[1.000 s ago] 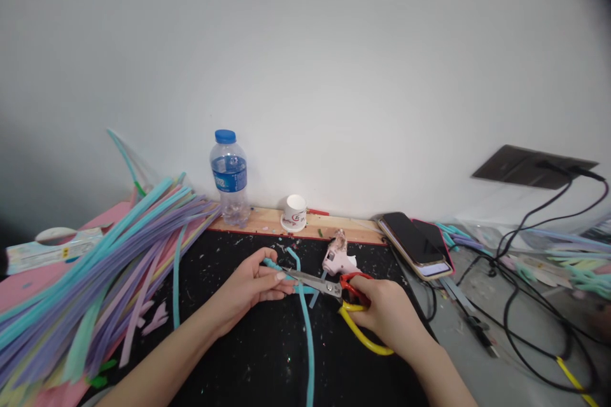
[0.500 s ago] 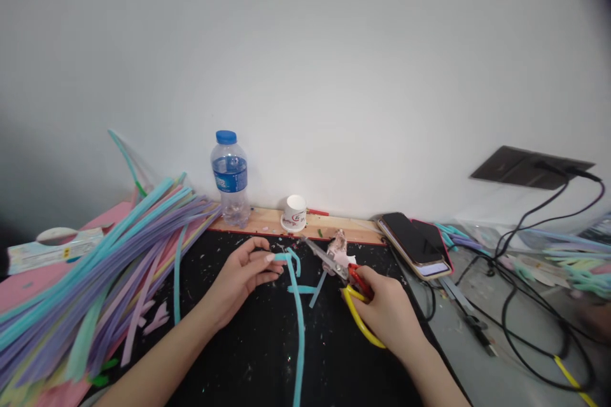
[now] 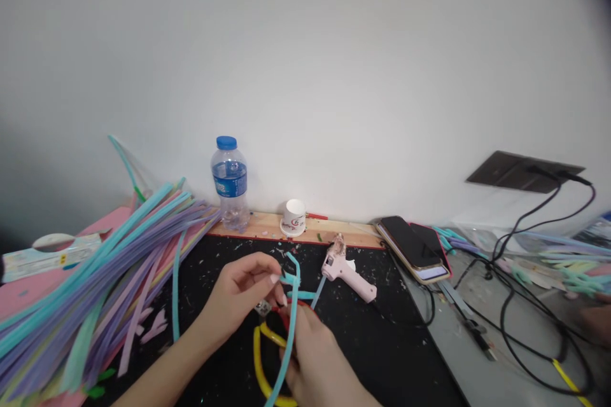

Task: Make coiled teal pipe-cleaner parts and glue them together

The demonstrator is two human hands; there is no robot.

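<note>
Between its fingertips my left hand (image 3: 251, 286) pinches the upper part of a long turquoise fuzzy strip (image 3: 289, 343), which bends near its top and hangs down in front of my right hand. Close beside it, my right hand (image 3: 308, 346) is wrapped round scissors with yellow and red handles (image 3: 260, 362); their blades are mostly hidden beneath my left fingers. A short turquoise piece (image 3: 303, 296) lies on the black mat (image 3: 382, 356) just behind the hands. Right of it rests a pink glue gun (image 3: 351, 278) with a translucent stick at its rear.
Many pastel fuzzy strips (image 3: 114, 273) are heaped at the left. A water bottle (image 3: 230, 184) and a white paper cup (image 3: 293, 217) stand by the wall. Phones (image 3: 415, 245) and black cables (image 3: 506, 292) lie at the right. Another person's hand (image 3: 594, 321) shows at the right edge.
My right hand has moved left and down with the scissors, up to my left hand. The glue gun is now uncovered. My left hand has shifted slightly, still pinching the strip.
</note>
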